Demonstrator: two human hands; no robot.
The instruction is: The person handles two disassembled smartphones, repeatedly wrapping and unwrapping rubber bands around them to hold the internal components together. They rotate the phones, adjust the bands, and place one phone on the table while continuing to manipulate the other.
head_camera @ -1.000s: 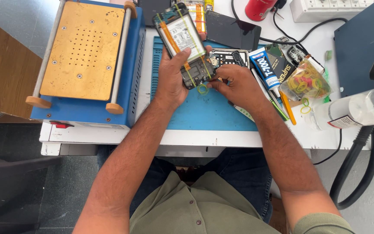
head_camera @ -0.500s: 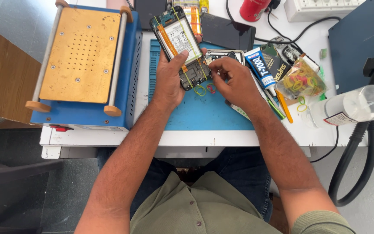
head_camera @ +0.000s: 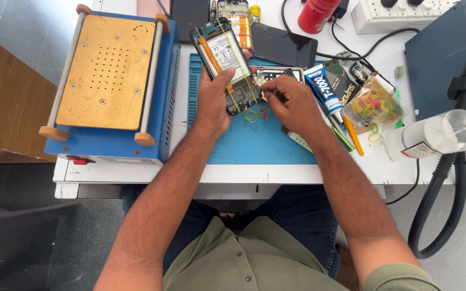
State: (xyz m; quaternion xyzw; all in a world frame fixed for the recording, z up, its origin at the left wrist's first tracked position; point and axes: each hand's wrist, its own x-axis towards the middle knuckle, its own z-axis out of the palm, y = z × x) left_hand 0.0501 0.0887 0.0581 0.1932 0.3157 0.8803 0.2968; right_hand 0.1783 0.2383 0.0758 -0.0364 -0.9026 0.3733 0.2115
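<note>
An opened phone [head_camera: 226, 64] with its back cover off sits in the upper middle of the frame, raised over a blue work mat [head_camera: 254, 140] on the white tabletop [head_camera: 276, 173]. Its long axis runs on a slant, from the upper left down to the lower right, with the top end toward the upper left and the bottom end toward the person. Yellow rubber bands cross its white battery.

The left hand [head_camera: 212, 102] is clenched around the phone's lower half, thumb on the near edge and fingers wrapped under the far side. The right hand [head_camera: 289, 102] is at the phone's lower right corner, its fingertips pinched together against that corner; what they pinch is too small to tell. Two loose rubber bands [head_camera: 257, 114], one yellow-green and one red, lie on the mat just below the phone.

At the left of the frame stands a blue machine with a brass-coloured perforated plate [head_camera: 106, 70]. To the right of the hands lie a glue tube [head_camera: 323, 91], a clear bag of rubber bands [head_camera: 373, 105] and a clear bottle [head_camera: 432, 137].
</note>
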